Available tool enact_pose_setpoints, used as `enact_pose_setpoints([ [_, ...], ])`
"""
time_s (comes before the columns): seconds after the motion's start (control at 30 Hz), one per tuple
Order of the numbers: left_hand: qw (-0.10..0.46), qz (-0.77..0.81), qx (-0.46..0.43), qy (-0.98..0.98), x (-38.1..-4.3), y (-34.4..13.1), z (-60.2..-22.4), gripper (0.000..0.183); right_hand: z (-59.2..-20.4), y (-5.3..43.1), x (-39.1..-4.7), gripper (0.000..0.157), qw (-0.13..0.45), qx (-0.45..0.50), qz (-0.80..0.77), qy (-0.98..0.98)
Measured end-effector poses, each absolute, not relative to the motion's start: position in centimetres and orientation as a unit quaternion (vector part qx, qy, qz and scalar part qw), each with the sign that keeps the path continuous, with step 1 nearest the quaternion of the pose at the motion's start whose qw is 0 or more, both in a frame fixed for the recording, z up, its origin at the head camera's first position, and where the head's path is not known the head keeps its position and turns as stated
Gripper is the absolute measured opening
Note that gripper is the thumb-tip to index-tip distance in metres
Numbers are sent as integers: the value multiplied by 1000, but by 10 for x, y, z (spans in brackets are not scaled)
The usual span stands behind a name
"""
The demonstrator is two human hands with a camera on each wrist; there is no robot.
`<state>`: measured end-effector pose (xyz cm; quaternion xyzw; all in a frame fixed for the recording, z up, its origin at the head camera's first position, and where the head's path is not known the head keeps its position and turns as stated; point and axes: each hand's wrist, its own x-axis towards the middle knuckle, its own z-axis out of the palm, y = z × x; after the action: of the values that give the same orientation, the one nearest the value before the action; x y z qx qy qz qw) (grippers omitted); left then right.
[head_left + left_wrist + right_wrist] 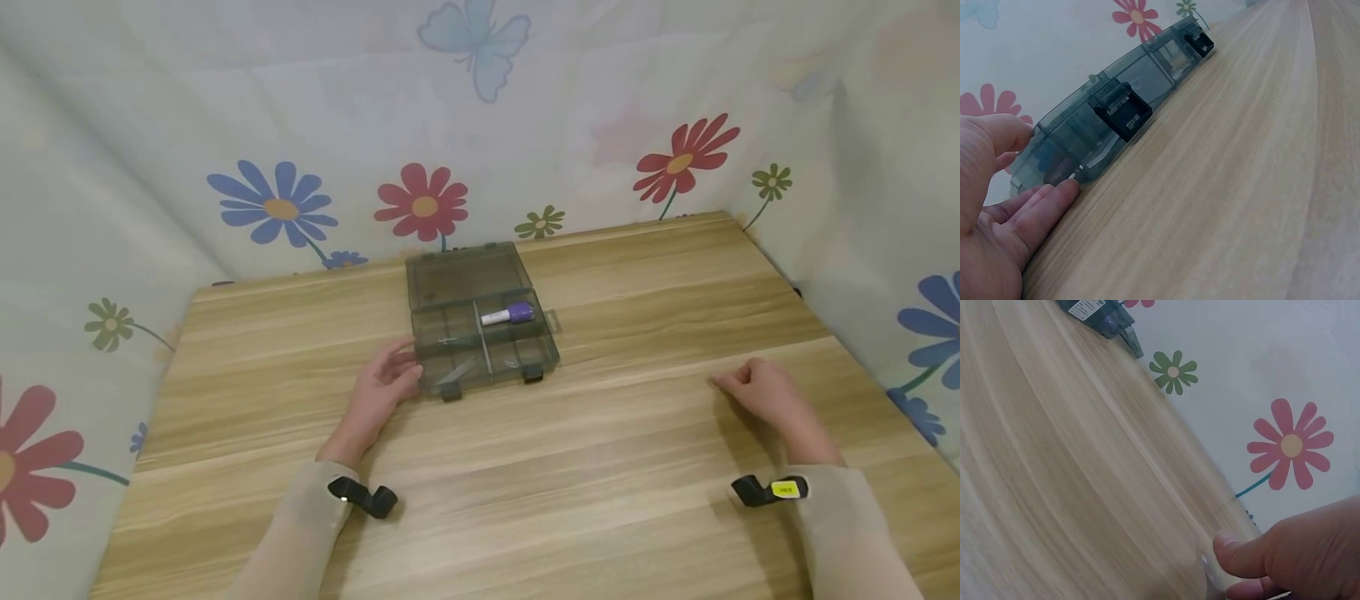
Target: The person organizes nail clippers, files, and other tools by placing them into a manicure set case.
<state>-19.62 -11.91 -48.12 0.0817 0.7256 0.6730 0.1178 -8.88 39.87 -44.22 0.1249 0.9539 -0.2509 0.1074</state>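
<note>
A smoky see-through plastic storage box (487, 337) lies on the table with its lid (468, 277) folded back. Inside, in a back right compartment, is a small purple bottle (521, 312) with a long white cap. My left hand (378, 396) holds the box's left side near the front corner; its thumb and fingers touch the wall in the left wrist view. Well to the right of the box, my right hand (772, 400) is low over the table. Thumb and finger pinch a small, shiny, see-through piece (1209, 575), mostly hidden by the hand.
The wood-grain table (555, 500) meets a flower-printed cloth (322, 100) at the back and both sides. Two black latches, one a front latch (1124, 112), stick out from the box's front. A small tab (553, 322) juts from its right side.
</note>
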Motion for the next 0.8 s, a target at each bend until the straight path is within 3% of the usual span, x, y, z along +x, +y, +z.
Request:
enact_pose_setpoints([
  [0.8,119,670,84,728,-196,-119,-480,54,-442,405,-84,37,123,148,-305,933],
])
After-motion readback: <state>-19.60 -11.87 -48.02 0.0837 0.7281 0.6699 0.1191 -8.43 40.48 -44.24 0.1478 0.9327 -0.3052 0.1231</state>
